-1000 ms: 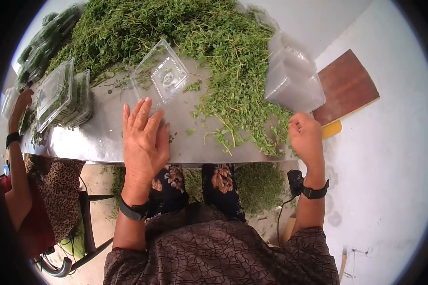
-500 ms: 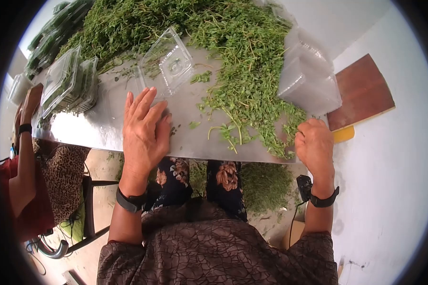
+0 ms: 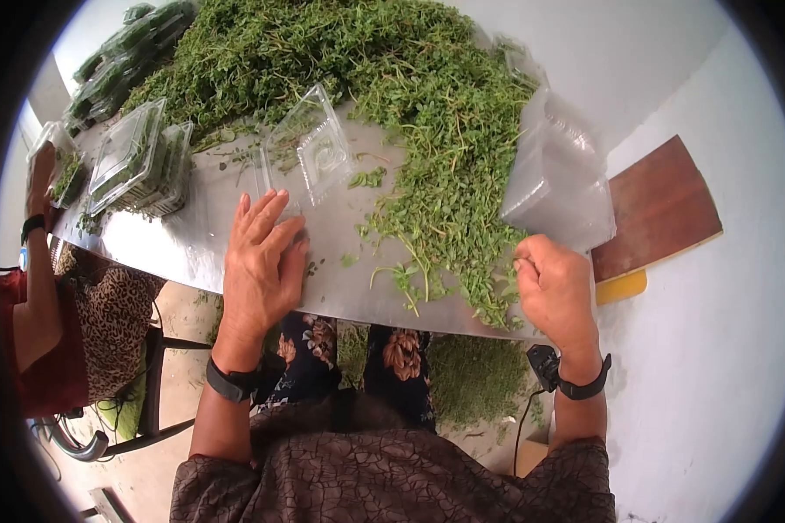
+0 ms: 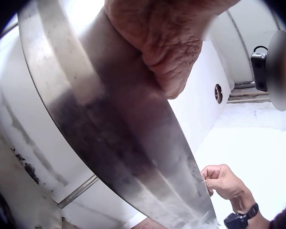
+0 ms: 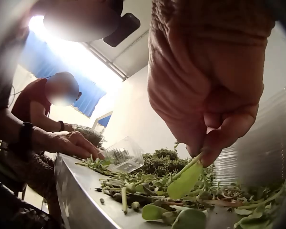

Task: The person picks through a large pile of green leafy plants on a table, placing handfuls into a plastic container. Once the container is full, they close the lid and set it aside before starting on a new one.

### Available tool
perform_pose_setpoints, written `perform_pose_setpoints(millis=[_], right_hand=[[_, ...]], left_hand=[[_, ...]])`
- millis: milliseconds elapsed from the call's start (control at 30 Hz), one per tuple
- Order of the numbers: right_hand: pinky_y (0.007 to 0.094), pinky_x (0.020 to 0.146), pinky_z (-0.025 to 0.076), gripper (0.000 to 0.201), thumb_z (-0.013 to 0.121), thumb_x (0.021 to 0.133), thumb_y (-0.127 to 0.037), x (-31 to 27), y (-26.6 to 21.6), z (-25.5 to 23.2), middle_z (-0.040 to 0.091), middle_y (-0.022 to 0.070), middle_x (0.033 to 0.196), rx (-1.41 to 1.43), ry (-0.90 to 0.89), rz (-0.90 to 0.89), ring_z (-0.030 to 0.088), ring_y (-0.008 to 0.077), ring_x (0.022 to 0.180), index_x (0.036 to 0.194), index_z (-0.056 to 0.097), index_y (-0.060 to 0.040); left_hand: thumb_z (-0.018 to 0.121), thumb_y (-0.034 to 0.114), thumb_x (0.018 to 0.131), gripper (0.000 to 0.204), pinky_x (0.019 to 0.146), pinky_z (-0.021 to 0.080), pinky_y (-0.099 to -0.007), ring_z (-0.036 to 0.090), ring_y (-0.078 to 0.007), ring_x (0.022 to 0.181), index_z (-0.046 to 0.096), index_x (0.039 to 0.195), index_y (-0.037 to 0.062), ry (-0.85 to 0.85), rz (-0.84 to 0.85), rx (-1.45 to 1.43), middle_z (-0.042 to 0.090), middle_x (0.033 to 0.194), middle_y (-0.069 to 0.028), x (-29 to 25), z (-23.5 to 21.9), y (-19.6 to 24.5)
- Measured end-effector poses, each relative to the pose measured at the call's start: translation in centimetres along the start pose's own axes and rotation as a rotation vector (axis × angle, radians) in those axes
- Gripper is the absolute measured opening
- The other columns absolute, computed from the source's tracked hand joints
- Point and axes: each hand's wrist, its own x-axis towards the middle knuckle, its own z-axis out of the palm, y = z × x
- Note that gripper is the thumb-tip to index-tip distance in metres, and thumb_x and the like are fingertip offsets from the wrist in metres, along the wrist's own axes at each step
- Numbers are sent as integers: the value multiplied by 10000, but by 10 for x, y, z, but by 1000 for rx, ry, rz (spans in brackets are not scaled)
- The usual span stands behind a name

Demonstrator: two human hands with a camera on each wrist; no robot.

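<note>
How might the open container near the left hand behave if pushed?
The open container looks thin-walled, so probably light for its size. On the smooth metal tabletop it would likely slide. Its moulded edges suggest some stiffness, though the sides may flex.

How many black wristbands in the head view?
3: the camera wearer's left wristband, their right wristband, and the neighbour's wristband at far left. The neighbour's other wrist isn't visible in that view, so one more may be hidden.
</note>
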Motion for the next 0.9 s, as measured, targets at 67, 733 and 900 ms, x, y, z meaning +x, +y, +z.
perform_pose_setpoints(millis=[67, 733, 900], right_hand=[[430, 620, 480, 89, 607, 759, 0, 5, -1, -1, 624, 137, 727, 41, 18, -22, 615, 351, 715, 830, 572, -42], [467, 708, 495, 111, 575, 803, -61, 78, -14, 38, 624, 227, 856, -487, -199, -140, 608, 390, 793, 850, 612, 33], [436, 749, 514, 133, 545, 754, -37, 104, -23, 40, 656, 237, 840, -536, -395, -54, 644, 375, 827, 838, 624, 28]], left_hand=[[664, 15, 741, 249, 1127, 298, -518, 515, -369, 1228, 669, 990, 1, -13, -4, -6, 587, 1254, -195, 0, 0, 1], [663, 37, 762, 194, 1131, 305, -503, 525, -342, 1218, 662, 955, 17, 20, -19, -18, 597, 1226, -179, 0, 1, 3], [653, 8, 733, 238, 1119, 310, -531, 526, -360, 1225, 658, 971, 20, 4, -14, -56, 594, 1242, -173, -1, 0, 2]])
